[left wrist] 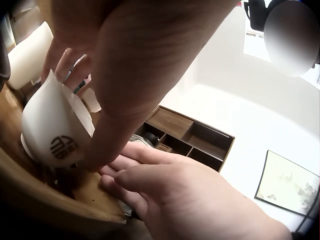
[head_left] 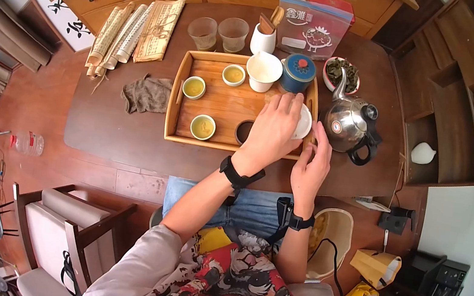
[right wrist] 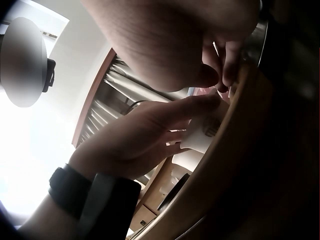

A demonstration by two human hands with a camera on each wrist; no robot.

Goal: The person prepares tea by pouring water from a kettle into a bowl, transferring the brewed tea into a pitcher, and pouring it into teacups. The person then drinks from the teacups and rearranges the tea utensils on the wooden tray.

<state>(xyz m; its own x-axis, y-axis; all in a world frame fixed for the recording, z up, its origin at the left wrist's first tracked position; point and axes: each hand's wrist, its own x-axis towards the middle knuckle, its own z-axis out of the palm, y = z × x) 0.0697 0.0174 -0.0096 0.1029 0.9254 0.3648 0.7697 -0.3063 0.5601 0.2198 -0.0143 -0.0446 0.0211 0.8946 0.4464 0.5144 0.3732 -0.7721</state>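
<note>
My left hand (head_left: pixel 275 130) grips a white cup (head_left: pixel 304 123) at the right end of the wooden tray (head_left: pixel 218 65), thumb and fingers around its sides. In the left wrist view the white cup (left wrist: pixel 52 122) has a dark printed mark and stands tilted low over the tray. My right hand (head_left: pixel 310 172) is just right of the cup, at the tray's edge, with fingers extended and nothing seen held. Its fingertips are close to the left hand; contact is unclear. Beside the left hand sits a dark round cup (head_left: pixel 243 132), partly covered.
Tray: three small tea cups (head_left: pixel 203 126), white pitcher (head_left: pixel 264 71), blue tin (head_left: pixel 297 74). Right: steel kettle (head_left: pixel 344 124), bowl of leaves (head_left: pixel 341 76). Behind: glasses (head_left: pixel 233 35), utensil holder (head_left: pixel 262 41), packaged bag (head_left: pixel 311 30). Left: cloth (head_left: pixel 145 95), scrolls (head_left: pixel 131 34).
</note>
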